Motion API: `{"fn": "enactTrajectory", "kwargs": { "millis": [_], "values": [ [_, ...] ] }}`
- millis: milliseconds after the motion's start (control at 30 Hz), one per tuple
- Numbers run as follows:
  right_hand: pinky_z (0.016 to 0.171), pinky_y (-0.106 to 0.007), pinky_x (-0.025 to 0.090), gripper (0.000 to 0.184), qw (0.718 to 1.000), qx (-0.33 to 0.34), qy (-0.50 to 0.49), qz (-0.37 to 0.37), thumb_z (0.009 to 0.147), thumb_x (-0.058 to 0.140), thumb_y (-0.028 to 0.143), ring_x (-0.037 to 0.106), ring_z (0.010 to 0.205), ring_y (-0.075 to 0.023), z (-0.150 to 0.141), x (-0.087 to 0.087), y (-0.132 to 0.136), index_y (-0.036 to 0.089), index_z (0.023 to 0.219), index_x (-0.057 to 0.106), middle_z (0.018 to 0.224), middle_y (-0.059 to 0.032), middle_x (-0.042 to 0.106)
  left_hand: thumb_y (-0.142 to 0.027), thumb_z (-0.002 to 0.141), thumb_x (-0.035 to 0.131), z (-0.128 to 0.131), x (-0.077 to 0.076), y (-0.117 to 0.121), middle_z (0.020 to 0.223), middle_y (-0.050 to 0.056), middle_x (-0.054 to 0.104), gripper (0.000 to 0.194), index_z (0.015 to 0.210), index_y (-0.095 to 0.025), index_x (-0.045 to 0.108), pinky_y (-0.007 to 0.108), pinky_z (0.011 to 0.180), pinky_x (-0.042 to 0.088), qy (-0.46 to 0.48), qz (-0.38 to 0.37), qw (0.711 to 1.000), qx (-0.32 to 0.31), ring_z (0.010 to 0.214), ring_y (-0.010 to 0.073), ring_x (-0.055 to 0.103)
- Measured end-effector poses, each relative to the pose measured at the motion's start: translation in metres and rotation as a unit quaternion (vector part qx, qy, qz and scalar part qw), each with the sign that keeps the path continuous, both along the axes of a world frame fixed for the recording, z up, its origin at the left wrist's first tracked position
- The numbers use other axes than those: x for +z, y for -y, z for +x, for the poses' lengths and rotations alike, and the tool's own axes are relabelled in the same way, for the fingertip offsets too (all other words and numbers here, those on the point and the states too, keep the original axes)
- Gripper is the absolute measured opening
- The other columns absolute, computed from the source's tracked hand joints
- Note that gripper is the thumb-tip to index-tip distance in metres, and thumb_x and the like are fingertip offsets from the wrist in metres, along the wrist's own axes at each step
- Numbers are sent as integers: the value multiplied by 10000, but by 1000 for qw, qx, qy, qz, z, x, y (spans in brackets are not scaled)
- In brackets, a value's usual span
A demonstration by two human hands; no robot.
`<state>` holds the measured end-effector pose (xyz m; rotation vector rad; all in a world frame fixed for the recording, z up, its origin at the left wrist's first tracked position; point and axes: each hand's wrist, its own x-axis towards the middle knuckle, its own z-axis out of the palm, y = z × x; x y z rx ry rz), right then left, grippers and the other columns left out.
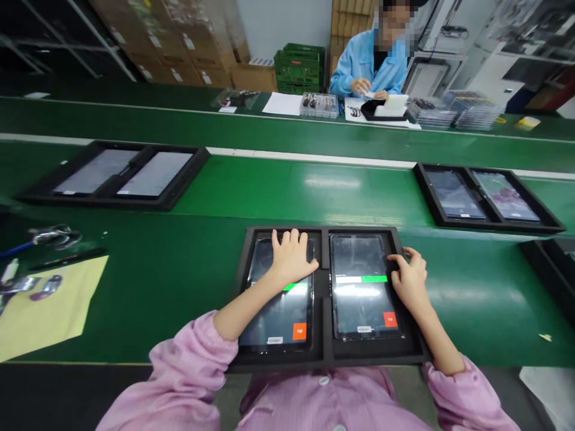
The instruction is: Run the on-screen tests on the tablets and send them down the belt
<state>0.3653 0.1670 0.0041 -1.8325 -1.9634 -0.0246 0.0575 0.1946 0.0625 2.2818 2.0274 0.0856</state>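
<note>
A black foam tray (326,335) lies before me at the near edge of the green bench, with two tablets side by side in its compartments. Across the upper part of the left tablet (274,317) rests my left hand (291,257), fingers spread over its screen. My right hand (409,276) is at the tray's right side, fingers bent loosely by the edge of the right tablet (358,305); whether they press on it I cannot tell. Both screens are lit, each with a green bar and a red "Fail"-like button low on the right. My left forearm hides part of the left screen.
More black trays with tablets lie on the conveyor, one at the left (168,200) and one at the right (483,200). Yellow paper (58,311), a pen and metal items are at my left. Across the line sits a person in a blue jacket (350,60), beside green crates (299,69).
</note>
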Motion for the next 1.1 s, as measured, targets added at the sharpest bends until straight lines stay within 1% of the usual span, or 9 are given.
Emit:
{"fn": "enactTrajectory", "kwargs": {
  "millis": [133, 500, 600, 667, 767, 833, 967, 1033, 1100],
  "values": [
    [845, -573, 494, 549, 999, 20, 11, -24, 749, 443, 85, 444, 1121, -369, 3, -3, -1, 210, 1257, 612, 1260, -175, 428, -431, 786, 604, -3, 2, -2, 1203, 190, 574, 479, 1167, -141, 587, 698, 1132, 138, 11, -4, 1000, 22, 1147, 375, 518],
    [977, -583, 441, 557, 996, 43, -70, -29, 713, 455, 96, 481, 1091, -315, 21, -21, -13, 271, 1196, 670, 1204, -115, 438, -358, 749, 629, 4, -7, -7, 1124, 178, 590, 406, 1092, -142, 599, 656, 1151, 132, -5, 32, 999, 5, 1098, 362, 527],
    [962, -563, 459, 548, 996, 45, -68, -36, 726, 451, 99, 470, 1139, -330, 18, -20, -14, 238, 1215, 657, 1223, -132, 426, -417, 805, 614, -9, -3, -11, 1160, 171, 579, 426, 1134, -147, 582, 686, 1149, 102, 12, -3, 1000, -27, 1152, 357, 518],
    [957, -553, 467, 543, 995, 46, -69, -46, 729, 447, 100, 465, 1157, -335, 16, -17, -15, 216, 1220, 649, 1224, -140, 425, -482, 859, 566, -27, 3, -9, 1245, 161, 560, 501, 1246, -167, 533, 719, 1140, 36, 57, -59, 994, -71, 1246, 354, 483],
    [967, -548, 464, 566, 995, 58, -69, -38, 730, 431, 84, 481, 1136, -321, 15, -6, -9, 192, 1254, 617, 1217, -149, 443, -534, 906, 505, -66, 11, 12, 1499, 149, 405, 643, 1458, -247, 342, 738, 1123, -39, 135, -135, 974, -118, 1436, 357, 306],
    [967, -547, 461, 537, 995, 77, -58, -4, 784, 420, 90, 486, 1123, -317, 11, 8, 3, 187, 1283, 590, 1233, -157, 457, -554, 913, 497, -95, 9, 38, 1614, 136, 226, 708, 1518, -299, 230, 731, 1131, -15, 160, -125, 974, -96, 1500, 375, 155],
    [953, -515, 468, 377, 988, 137, -48, 62, 929, 439, 162, 466, 1181, -324, -10, 38, 38, 225, 1267, 593, 1288, -156, 465, -633, 892, 493, -145, -18, 97, 1616, 220, 131, 876, 1549, -254, 54, 713, 1140, 134, 219, -97, 969, 60, 1498, 425, 125],
    [930, -481, 478, 355, 975, 196, -50, 91, 940, 455, 144, 490, 1158, -306, -24, 45, 52, 237, 1251, 599, 1259, -144, 493, -646, 884, 495, -160, -33, 120, 1612, 242, 97, 961, 1545, -225, -62, 654, 1163, 189, 272, -120, 952, 75, 1500, 413, 135],
    [911, -454, 481, 365, 952, 285, -29, 109, 933, 469, 119, 515, 1111, -282, -37, 47, 60, 238, 1254, 598, 1223, -131, 532, -622, 894, 502, -166, -43, 135, 1630, 221, 19, 982, 1540, -236, -129, 609, 1185, 192, 312, -143, 938, 40, 1511, 395, 96]
  ]
}}
